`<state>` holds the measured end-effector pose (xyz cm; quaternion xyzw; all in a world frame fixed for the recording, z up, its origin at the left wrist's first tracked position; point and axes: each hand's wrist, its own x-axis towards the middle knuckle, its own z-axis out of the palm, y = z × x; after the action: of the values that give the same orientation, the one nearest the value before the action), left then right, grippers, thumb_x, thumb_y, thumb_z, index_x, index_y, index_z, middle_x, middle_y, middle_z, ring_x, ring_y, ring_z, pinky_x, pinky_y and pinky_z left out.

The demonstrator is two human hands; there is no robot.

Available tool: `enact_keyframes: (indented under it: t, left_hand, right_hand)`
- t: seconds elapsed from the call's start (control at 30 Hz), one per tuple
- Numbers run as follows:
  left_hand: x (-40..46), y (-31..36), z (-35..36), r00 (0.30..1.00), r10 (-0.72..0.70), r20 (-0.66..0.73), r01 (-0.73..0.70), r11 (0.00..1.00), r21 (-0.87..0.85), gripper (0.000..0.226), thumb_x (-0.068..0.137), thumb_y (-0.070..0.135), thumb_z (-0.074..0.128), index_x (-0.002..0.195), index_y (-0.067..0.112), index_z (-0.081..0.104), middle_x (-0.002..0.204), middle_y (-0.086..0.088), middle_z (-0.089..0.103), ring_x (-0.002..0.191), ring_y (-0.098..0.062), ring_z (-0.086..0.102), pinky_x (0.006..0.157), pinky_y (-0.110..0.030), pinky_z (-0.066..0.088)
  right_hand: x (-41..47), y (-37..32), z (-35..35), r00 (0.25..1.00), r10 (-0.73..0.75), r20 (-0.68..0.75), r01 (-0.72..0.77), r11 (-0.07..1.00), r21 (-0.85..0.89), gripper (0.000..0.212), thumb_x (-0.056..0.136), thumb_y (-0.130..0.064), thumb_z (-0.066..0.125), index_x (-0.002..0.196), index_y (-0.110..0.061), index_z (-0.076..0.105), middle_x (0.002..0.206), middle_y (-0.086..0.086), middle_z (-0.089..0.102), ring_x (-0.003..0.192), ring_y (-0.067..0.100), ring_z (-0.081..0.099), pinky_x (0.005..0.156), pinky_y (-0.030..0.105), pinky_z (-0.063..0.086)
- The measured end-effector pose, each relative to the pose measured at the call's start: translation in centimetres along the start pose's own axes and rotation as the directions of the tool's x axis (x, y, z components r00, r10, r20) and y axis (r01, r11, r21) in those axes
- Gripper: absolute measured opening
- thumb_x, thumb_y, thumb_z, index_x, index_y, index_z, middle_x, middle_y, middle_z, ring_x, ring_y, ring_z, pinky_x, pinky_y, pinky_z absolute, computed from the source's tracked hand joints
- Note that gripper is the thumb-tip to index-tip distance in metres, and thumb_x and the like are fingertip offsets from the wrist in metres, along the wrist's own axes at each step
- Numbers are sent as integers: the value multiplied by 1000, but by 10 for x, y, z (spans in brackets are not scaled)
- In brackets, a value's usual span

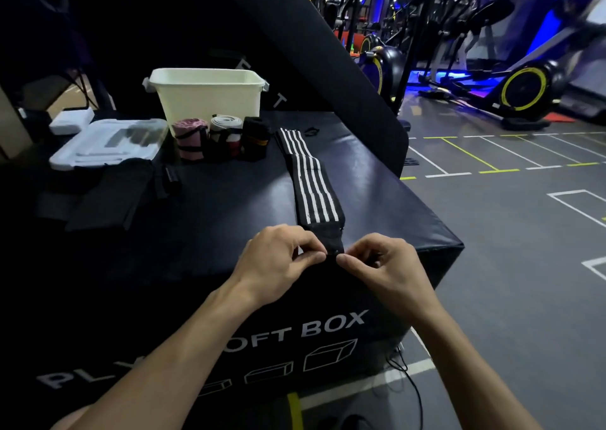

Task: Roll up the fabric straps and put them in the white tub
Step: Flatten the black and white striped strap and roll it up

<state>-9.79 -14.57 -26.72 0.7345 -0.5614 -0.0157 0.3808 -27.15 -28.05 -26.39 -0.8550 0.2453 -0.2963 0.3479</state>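
Observation:
A long black strap with white stripes lies stretched out flat on the black soft box, running away from me. My left hand and my right hand each pinch its near black end at the box's front edge. The white tub stands at the back of the box. Three rolled straps stand in front of the tub: a pink one, a white and red one and a black one.
A clear plastic lid and a small white box lie at the back left. Dark flat fabric pieces lie on the left of the box top. A black padded panel leans behind the tub. Exercise bikes stand on the gym floor to the right.

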Motion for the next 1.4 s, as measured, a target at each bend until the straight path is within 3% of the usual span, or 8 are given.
enact_keyframes:
  t: [0.17, 0.37, 0.5, 0.67, 0.87, 1.03, 1.2, 1.4]
  left_hand:
    - [5, -3, 0, 998, -50, 48, 53, 996, -73, 11, 87, 48, 71, 93, 41, 76, 83, 27, 71, 78, 0, 66, 77, -37, 56]
    - [4, 3, 0, 994, -113, 7, 113, 986, -127, 9, 84, 40, 80, 88, 42, 72, 79, 20, 72, 67, -5, 63, 71, -35, 57]
    - [2, 6, -1, 997, -74, -22, 73, 997, -10, 8, 85, 43, 79, 90, 39, 74, 75, 26, 66, 72, 0, 61, 74, -34, 55]
    - [-2, 9, -1, 996, 70, -51, -57, 972, 229, 13, 90, 50, 71, 94, 38, 75, 97, 20, 59, 92, -1, 51, 73, -33, 52]
    - [-5, 7, -1, 992, 121, -41, -102, 942, 319, 16, 84, 46, 78, 96, 37, 75, 94, 19, 60, 88, -2, 47, 63, -22, 39]
    - [-4, 9, 0, 995, 90, -50, -72, 958, 278, 13, 93, 46, 68, 98, 35, 73, 97, 18, 60, 91, -2, 47, 67, -23, 42]
    - [1, 11, 1, 999, -51, -12, 53, 979, 197, 21, 98, 49, 58, 99, 33, 71, 98, 17, 60, 97, -2, 46, 76, -28, 46]
    - [6, 15, 0, 977, -211, 26, 204, 963, 174, 23, 95, 54, 60, 95, 34, 71, 93, 16, 66, 101, -6, 51, 87, -38, 52]
  right_hand:
    - [9, -1, -3, 999, 18, 33, -16, 997, -69, 20, 83, -38, 82, 72, -25, 70, 69, -9, 65, 64, 4, 59, 59, 13, 40]
    - [19, -7, -2, 982, 164, 94, -158, 985, -64, 27, 82, -41, 81, 69, -19, 72, 63, -5, 68, 58, 1, 60, 55, 19, 46]
    - [23, -8, 3, 969, 237, 74, -229, 968, -106, 30, 76, -45, 81, 67, -18, 72, 62, -4, 71, 60, 10, 67, 62, 36, 54]
    - [25, -8, 8, 963, 268, 32, -261, 955, -138, 29, 71, -46, 79, 67, -19, 70, 61, -4, 69, 61, 15, 67, 65, 43, 58]
    - [13, -8, 12, 996, 47, -77, -56, 990, -128, 18, 77, -38, 84, 75, -29, 69, 80, -11, 66, 70, 3, 62, 69, 36, 55]
    - [2, 0, 8, 984, -177, 7, 174, 959, -224, 14, 84, -44, 78, 89, -31, 74, 94, -17, 58, 73, 6, 63, 67, 33, 55]
    - [11, 5, 10, 984, -178, 10, 174, 949, -263, 17, 89, -44, 68, 87, -28, 72, 89, -16, 58, 74, 5, 60, 67, 39, 53]
    - [27, 4, 6, 990, -18, 139, 59, 952, -299, 25, 91, -53, 61, 78, -32, 65, 81, -14, 66, 79, 6, 62, 74, 42, 53]
